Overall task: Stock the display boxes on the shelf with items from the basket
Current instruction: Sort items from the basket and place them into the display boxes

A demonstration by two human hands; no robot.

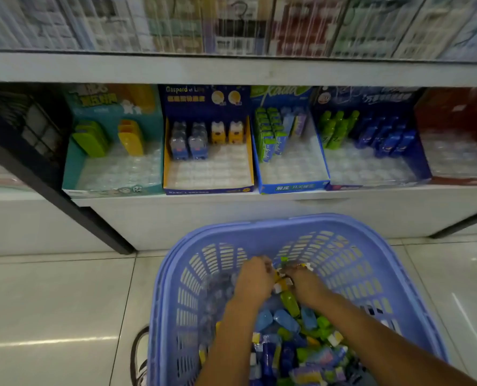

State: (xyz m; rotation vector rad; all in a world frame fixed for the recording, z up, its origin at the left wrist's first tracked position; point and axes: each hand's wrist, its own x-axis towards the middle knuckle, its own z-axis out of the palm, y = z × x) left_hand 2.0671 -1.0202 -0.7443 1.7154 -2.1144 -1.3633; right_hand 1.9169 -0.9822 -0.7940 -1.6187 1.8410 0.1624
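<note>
Head: left hand (pixel 252 281), right hand (pixel 307 286) hold packets (pixel 280 280) in slatted plastic basket (pixel 287 222).

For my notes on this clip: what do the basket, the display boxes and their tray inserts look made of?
Basket: moulded plastic, lavender-blue, slightly glossy, judging by its slotted walls and thick rim. Display boxes: probably printed cardboard, with thin flat walls carrying graphics. Tray inserts: clear thin plastic, likely formed sheet; rows of see-through cells catch light.
</note>
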